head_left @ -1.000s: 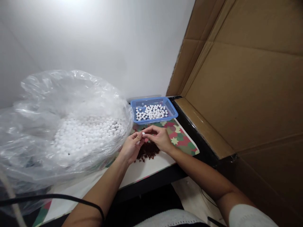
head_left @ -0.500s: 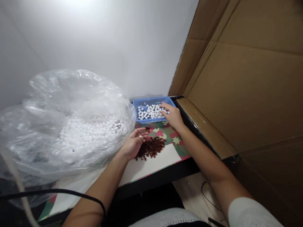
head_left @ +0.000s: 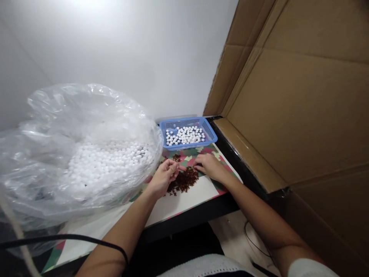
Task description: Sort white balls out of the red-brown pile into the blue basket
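My left hand [head_left: 165, 177] is closed in a pinch at the left edge of a pile of small dark red-brown, star-like pieces [head_left: 186, 181]. A small white ball showed in this hand half a second ago; now the fingers mostly cover it. My right hand [head_left: 210, 166] hovers over the pile's right side, its thumb and fingers pressed together. What it pinches, if anything, is too small to see. Behind the hands stands a blue plastic basket [head_left: 190, 146] with a layer of small white balls [head_left: 188, 135] in it.
To the left, a large clear plastic bag [head_left: 43, 104] gapes open, full of white balls [head_left: 106, 161]. White paper [head_left: 201, 187] lies under the pile on a patterned sheet [head_left: 221, 157]. Cardboard [head_left: 311, 96] rises at the right. A black cable [head_left: 72, 237] crosses my left forearm.
My right hand has left the basket and come down toward me to the red-brown pile, closing its fingers. My left hand's fingers have drawn together into a pinch.
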`<state>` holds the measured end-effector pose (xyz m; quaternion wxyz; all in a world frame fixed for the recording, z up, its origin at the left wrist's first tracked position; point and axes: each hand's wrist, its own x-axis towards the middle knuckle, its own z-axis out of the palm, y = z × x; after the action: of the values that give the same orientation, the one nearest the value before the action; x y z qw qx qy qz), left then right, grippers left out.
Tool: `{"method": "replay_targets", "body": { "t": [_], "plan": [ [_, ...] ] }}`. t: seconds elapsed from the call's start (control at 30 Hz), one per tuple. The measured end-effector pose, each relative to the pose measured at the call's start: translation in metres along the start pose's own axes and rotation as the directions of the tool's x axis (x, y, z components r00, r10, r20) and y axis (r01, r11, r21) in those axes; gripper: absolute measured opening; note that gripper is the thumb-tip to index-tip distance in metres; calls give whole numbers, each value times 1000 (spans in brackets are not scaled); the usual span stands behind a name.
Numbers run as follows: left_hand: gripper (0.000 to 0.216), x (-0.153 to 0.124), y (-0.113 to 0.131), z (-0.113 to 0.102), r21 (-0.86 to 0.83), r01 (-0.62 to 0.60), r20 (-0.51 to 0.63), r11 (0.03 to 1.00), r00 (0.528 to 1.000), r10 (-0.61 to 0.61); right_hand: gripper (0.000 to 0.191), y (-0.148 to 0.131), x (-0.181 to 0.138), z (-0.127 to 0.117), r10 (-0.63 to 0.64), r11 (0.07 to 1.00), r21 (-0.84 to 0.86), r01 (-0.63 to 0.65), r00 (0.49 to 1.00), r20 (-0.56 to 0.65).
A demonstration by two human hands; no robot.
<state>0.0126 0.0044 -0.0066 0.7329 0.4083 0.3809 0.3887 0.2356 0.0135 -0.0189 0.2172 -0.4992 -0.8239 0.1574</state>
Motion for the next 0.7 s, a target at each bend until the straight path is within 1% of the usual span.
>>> {"method": "replay_targets", "body": {
  "t": [0.07, 0.13, 0.2, 0.27, 0.37, 0.53, 0.7],
  "plan": [
    [31, 2, 0, -1, -11, -1, -36, 1000, 999, 0, 7, -11, 5, -3, 30, 993, 115, -13, 989, -142],
    [31, 3, -1, -3, -47, 3, -69, 999, 998, -6, 8, -27, 10, -3, 75, 963, 269, 4, 957, -282],
    [30, 4, -3, -4, -83, 4, -70, 997, 997, -9, 8, -42, 14, 0, 92, 919, 391, 56, 932, -349],
    [26, 5, -5, -6, -106, -5, -58, 994, 998, -1, 9, -54, 17, 6, 92, 886, 455, 91, 927, -365],
    [23, 5, -6, -7, -119, -23, -45, 993, 999, 18, 10, -62, 17, 15, 92, 870, 484, 96, 932, -351],
    [23, 5, -7, -8, -119, -39, -28, 992, 999, 36, 10, -61, 15, 19, 83, 889, 446, 104, 921, -380],
    [26, 4, -6, -6, -135, -51, -39, 990, 998, 46, 10, -58, 15, 21, -13, 904, 385, 186, 913, -409]
  ]
}}
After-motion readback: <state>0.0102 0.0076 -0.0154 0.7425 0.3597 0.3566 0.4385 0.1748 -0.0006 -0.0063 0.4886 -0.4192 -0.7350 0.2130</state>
